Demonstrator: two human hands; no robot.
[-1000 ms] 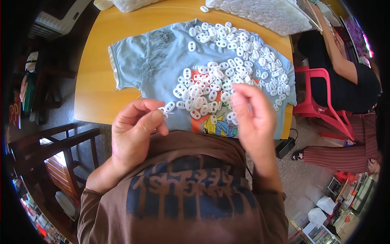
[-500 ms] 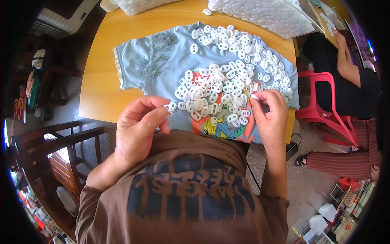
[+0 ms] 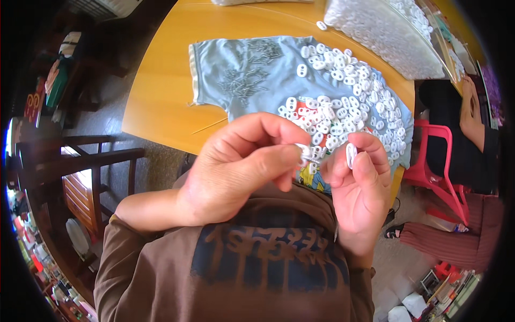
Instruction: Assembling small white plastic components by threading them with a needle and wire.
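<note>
My left hand (image 3: 236, 166) is closed, thumb and forefinger pinching a small white plastic piece (image 3: 304, 154), mostly covered by the fingertips. Close by on its right, my right hand (image 3: 362, 188) grips a white oval cord lock (image 3: 351, 155) on edge between thumb and forefinger. Both hands are raised over the near edge of a light-blue T-shirt (image 3: 212, 64) spread on the table. Heaped on the shirt are many white two-hole cord locks (image 3: 383, 110), partly hidden behind my hands. Two patches of thin metal springs (image 3: 244, 81) lie left of them.
The wooden table (image 3: 166, 80) carries a large clear bag of white pieces (image 3: 381, 40) at the back right. A pink plastic chair (image 3: 437, 161) and a seated person (image 3: 448, 123) are on the right. A dark wooden chair (image 3: 86, 172) stands at left.
My hands have come together. The left moved right with its white piece, whose spring showed earlier; the right now shows the cord lock on edge. The whole view has shifted.
</note>
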